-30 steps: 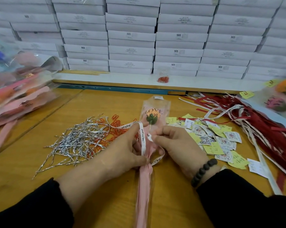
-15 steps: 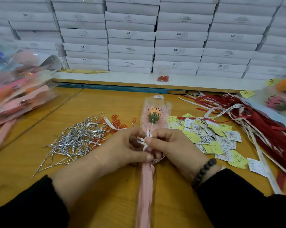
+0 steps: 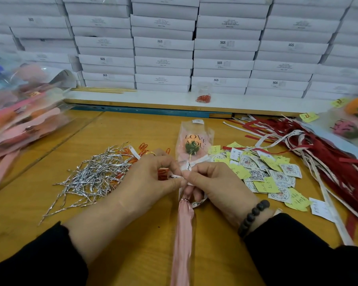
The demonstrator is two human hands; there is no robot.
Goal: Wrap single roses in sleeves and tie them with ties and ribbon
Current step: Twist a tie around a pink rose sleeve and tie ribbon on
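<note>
Compared with a second ago, the white printed ribbon (image 3: 175, 176) no longer stands as a tall open loop above the left hand (image 3: 151, 180); it has been drawn down into a short, tight crossing between the two hands. One loose tail now trails back over the silver twist ties (image 3: 91, 178), and another curls out beneath the right hand (image 3: 213, 183). Judged from this, the knot is being cinched at the neck of the wrap and the bow is not yet formed.

The single rose in its clear "LOVE YOU" sleeve (image 3: 193, 143) lies flat on the wooden counter (image 3: 132, 131), bloom away from the person, with the gathered pink stem wrap (image 3: 183, 230) running back toward them.

Both hands sit knuckles-up, thumbs and forefingers meeting over the neck. Each pinches the ribbon; the remaining fingers curl beneath.
</note>
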